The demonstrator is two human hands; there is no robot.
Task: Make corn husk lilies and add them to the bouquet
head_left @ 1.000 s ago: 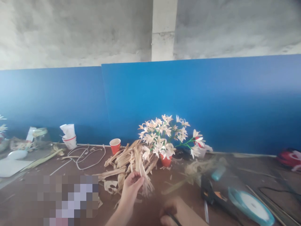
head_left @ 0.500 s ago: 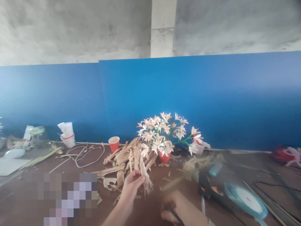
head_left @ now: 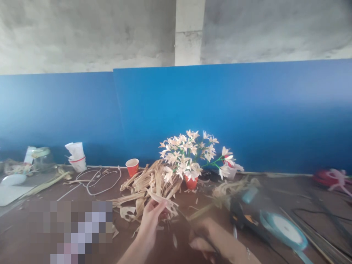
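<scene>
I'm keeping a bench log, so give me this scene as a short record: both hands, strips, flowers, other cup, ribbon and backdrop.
Left hand: pinching a pale dry piece
Right hand: holding a dark slender tool, blurred
Dry strips: heaped beyond the left hand
Flowers: white, green-stemmed, above a red cup
Other red cup: upright, by the heap's far left
Ribbon spool: turquoise ribbon, right of the right hand
Backdrop: blue partition

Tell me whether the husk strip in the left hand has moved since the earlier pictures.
Yes. Judged against the red cup under the white flowers, the upper tip of the husk strip has swung left, away from that cup.
</scene>
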